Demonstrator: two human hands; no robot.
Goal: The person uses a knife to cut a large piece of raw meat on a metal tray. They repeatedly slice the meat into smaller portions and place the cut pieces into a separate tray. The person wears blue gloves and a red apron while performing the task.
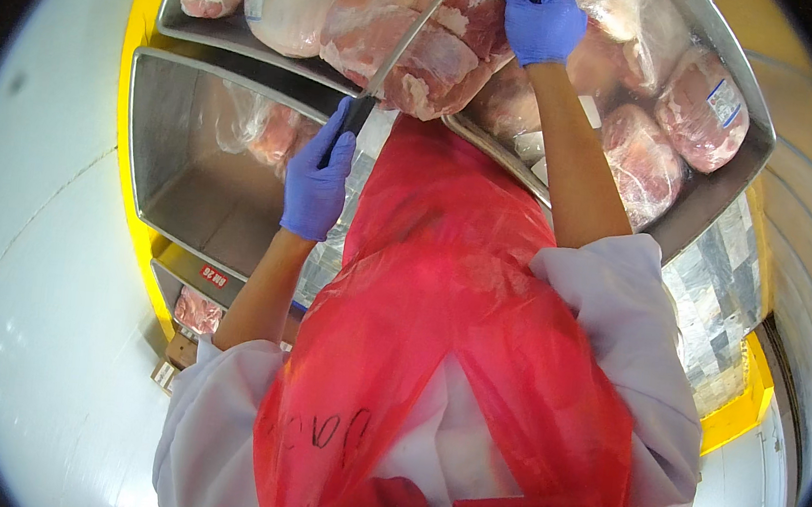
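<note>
In my left hand [319, 178] is a knife with a black handle [349, 121]; the fingers are wrapped round it. The knife's long thin blade [410, 41] slants up and right over a large raw piece of meat [430, 65], pink with white fat. My right hand [543, 24] is at the meat's far right edge, its fingers curled closed. What those fingertips grip is hidden from view. Both hands wear blue gloves. The meat lies between a left metal bin and a right one, over their near rims.
Plastic-wrapped meat pieces [638, 163] fill the right metal bin [713, 221]. More wrapped pieces [292, 7] sit at the far left. Below them stands a deep metal bin [195, 177] holding a clear bag with meat [276, 136]. A lower bin with meat [198, 310] is at the left.
</note>
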